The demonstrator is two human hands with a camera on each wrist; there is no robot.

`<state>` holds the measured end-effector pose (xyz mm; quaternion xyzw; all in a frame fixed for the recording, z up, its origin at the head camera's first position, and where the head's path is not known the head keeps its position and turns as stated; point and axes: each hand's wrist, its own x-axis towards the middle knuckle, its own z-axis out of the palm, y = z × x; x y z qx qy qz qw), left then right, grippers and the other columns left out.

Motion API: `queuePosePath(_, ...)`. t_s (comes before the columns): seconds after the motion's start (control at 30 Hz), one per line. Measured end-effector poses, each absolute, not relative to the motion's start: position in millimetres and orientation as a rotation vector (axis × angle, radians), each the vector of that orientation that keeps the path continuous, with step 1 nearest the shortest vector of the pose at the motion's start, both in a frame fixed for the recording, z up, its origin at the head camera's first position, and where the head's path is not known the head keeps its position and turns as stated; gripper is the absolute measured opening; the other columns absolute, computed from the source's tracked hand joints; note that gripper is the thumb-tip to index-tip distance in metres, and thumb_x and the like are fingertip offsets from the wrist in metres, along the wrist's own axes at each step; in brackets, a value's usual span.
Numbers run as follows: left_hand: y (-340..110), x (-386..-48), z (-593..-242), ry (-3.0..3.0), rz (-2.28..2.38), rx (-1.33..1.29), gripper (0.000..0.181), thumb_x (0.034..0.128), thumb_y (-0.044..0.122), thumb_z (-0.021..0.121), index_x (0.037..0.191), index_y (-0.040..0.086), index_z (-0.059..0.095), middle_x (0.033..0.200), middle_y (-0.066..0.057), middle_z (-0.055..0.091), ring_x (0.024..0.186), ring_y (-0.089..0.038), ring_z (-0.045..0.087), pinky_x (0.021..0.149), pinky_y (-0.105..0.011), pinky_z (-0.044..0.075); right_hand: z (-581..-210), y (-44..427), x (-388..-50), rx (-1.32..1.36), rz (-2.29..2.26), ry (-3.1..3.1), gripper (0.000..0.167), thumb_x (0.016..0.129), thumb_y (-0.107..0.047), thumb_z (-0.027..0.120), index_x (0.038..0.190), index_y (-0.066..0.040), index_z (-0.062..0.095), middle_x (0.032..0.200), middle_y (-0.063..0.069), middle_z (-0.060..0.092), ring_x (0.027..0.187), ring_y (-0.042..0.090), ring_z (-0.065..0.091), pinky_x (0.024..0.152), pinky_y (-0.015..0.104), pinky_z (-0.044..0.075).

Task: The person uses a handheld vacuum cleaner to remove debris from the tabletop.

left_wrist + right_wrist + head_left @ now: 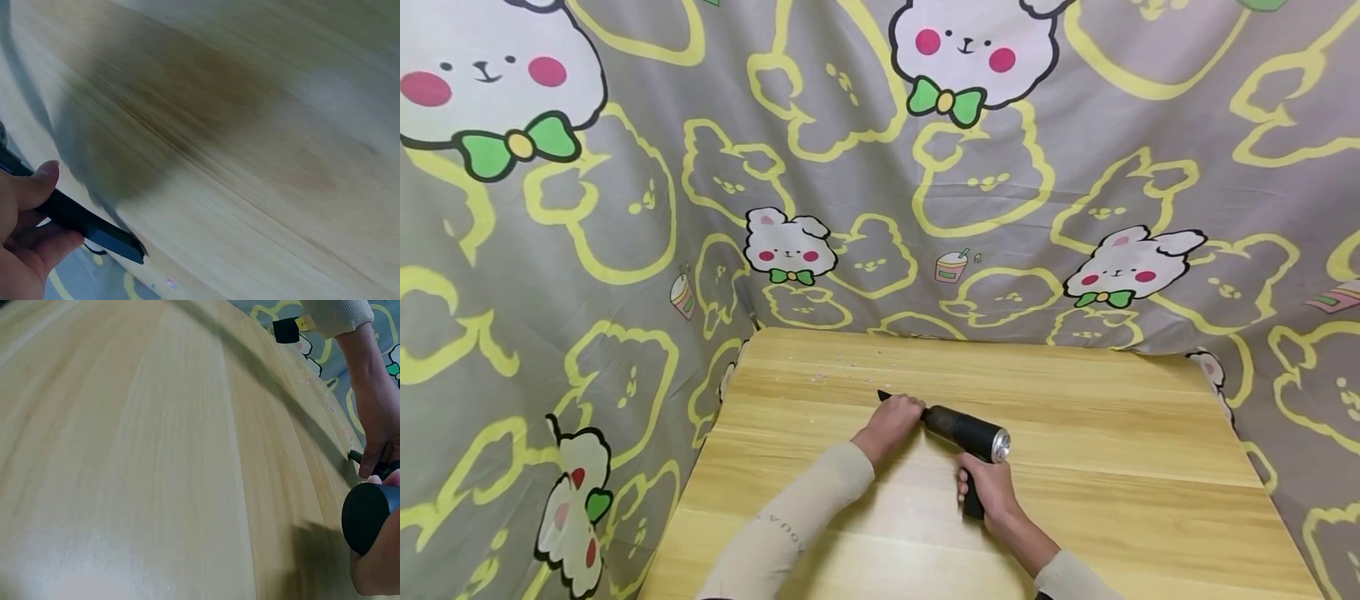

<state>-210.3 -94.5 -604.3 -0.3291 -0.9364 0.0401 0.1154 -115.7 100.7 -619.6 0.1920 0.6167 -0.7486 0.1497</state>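
A black handheld vacuum cleaner (962, 429) with a silvery rear end is held just over the wooden table, its nozzle pointing to the far left. My right hand (992, 487) grips its handle; in the right wrist view the handle's flat black base (362, 519) shows below the fingers. At the front my left hand (891, 423) holds the narrow nozzle (94, 228), thumb on one side and fingers on the other. The nozzle's slanted tip is close to the tabletop; whether it touches I cannot tell. Small pale and pinkish scraps (820, 379) lie beyond the tip.
The light wooden tabletop (1112, 467) extends around both hands. A grey curtain (865, 183) with yellow outlines and white rabbit faces hangs along the back and both sides, close to the table edges.
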Motion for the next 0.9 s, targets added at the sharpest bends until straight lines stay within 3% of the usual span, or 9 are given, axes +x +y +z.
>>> queuePosePath(0.9, -67, -237, -611, -2.72, 0.275, -0.952, 0.017, 0.0961, 0.003, 0.07, 0.103, 0.016, 0.078, 0.096, 0.004, 0.079, 0.083, -0.01, 0.072, 0.075, -0.02, 0.062, -622, 107, -128, 0.656, -2.234, 1.755, 0.014, 0.094, -0.008, 0.063, 0.095, -0.001, 0.051, 0.06, 0.0, 0.053, 0.049, 0.014, 0.05, 0.046, 0.029, 0.052)
